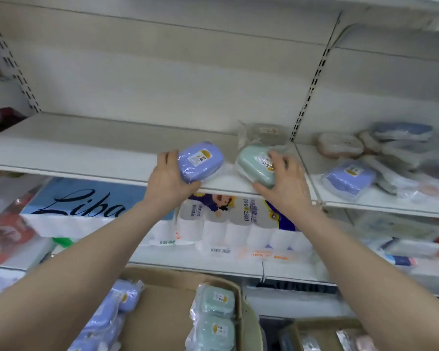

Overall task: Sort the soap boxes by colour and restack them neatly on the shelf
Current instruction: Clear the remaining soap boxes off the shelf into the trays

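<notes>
Purple box: at shelf front edge; left hand grips it, fingers curled round far side, thumb at near edge; likely starting a purple stack
Green box: just beside it, kept apart by colour; right hand holds it, fingers spread and curved over top, thumb under near edge
Pile: right bay, unsorted, blurred
Carton: below, more boxes, cut off by frame
Wrapped box: behind green, colour unclear

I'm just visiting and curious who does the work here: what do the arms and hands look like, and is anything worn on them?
Two bare human arms, no machine parts. The left hand and right hand wear no gloves, and no ring shows. The left forearm and right forearm are uncovered down to the picture's edge: no sleeve, watch or bracelet in view.
</notes>
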The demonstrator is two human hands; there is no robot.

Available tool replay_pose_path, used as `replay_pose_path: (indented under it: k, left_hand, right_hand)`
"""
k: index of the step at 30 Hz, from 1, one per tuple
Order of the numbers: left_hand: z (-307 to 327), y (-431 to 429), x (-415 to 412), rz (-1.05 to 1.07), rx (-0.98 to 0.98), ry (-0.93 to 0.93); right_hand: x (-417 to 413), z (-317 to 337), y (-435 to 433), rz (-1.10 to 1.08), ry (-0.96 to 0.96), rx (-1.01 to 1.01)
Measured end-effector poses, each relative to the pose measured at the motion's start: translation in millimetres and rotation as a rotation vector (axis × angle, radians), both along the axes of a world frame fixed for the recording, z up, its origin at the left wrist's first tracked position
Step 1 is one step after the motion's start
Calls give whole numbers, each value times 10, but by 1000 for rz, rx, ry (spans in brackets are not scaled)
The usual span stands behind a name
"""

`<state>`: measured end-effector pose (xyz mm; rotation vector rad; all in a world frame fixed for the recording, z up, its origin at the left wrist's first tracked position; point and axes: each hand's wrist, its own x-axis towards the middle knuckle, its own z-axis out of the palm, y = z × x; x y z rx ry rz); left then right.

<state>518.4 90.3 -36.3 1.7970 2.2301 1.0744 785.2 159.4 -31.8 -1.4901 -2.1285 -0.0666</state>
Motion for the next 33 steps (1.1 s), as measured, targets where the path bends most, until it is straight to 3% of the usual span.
replay_pose_path:
  k: [6,12,18,24,29,33]
  left_hand:
    - [-150,-1021,-223,-127,90,-60]
    - [-629,-1986,-590,-169,24,-82]
    - [-1368,-2772,-770,-117,-204,-229]
    - [-2077,-3246,-784,-162,-472,-247]
    - [-2575,-3445,-730,-146,-548,-226]
    - [-2967,-3536,-680,-130,-581,-212]
  right_hand:
    - [-107,-70,-857,-32,49,41]
    - [-302,-524,-1712,-32,40,-22]
    - [-331,-1363,-2497,32,-63,-243]
    - [-231,-2225,-3131,16,-192,-683]
    - [-141,-2874,-3224,2,-317,-958]
    - [-191,-3354,-3119,46,-368,-1023]
